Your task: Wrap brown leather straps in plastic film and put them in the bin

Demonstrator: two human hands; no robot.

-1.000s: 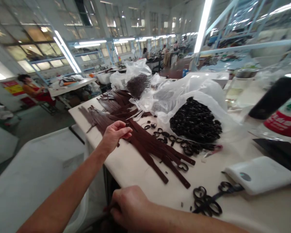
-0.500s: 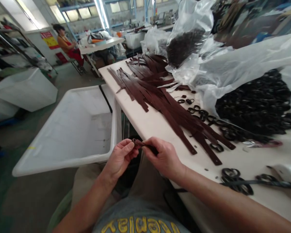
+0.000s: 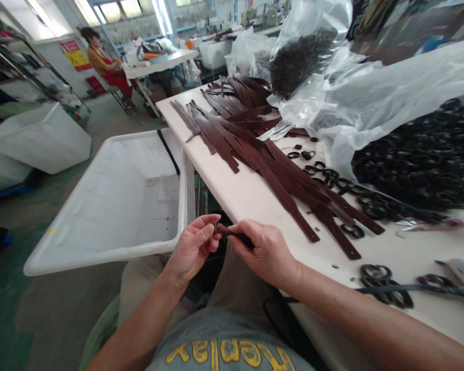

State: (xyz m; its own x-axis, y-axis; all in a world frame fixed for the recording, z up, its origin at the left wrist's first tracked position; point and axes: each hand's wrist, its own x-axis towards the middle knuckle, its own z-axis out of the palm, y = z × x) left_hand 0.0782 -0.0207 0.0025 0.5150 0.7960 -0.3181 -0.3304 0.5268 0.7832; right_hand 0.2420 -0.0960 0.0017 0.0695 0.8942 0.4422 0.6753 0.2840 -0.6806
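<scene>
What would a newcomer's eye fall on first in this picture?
The long heap of brown straps across the white table, then the black rings in a clear plastic bag at right. Low in the centre, the left hand and right hand hold a brown piece, beside a big white bin.

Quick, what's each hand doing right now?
Left hand: closed, fingertips pinching a small dark piece, perhaps a loop.
Right hand: closed, holding a dark brown strap.

Over the khaki-trousered lap (image 3: 234,281), bare left hand (image 3: 193,245) pinching, bare right hand (image 3: 265,252) curled tight, bare forearms (image 3: 355,301) converging!
</scene>
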